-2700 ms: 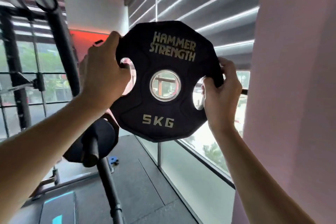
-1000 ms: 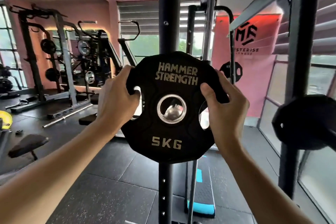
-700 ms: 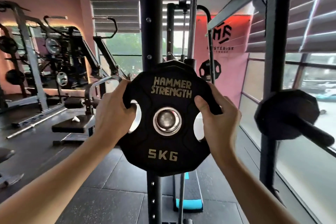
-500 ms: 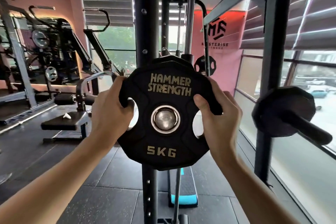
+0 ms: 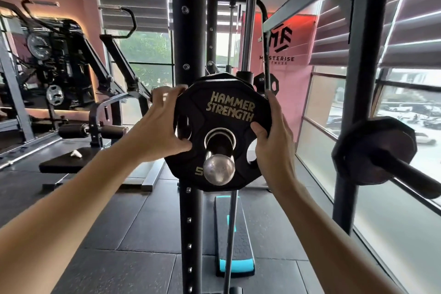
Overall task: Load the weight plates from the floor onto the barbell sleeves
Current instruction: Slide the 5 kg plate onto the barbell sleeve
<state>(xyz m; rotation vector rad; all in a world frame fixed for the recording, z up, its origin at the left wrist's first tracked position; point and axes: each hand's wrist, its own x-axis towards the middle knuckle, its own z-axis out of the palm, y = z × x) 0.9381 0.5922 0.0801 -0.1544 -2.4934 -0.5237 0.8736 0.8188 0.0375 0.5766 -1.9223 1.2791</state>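
Plate: my black weight plate (image 5: 229,112) stands upright, its "HAMMER STRENGTH" face turned toward me, the lettering running level from left to right.
Sleeve: the chrome barbell sleeve (image 5: 219,167) passes through the plate's centre hole, its long axis running far to near, its rounded end pointing at me and covering part of the weight marking.
Left hand: my left hand (image 5: 164,131) grips the plate's left edge, fingers over the top rim, thumb at the left grip hole.
Right hand: my right hand (image 5: 274,141) grasps the right edge, fingers wrapped behind, thumb pressed on the face.
Rack: a black upright post (image 5: 188,31) rises just behind the plate.
Right side: a second black plate (image 5: 372,148) sits on another bar by the window.
Far left: a padded bench (image 5: 64,160) stands on the dark floor.
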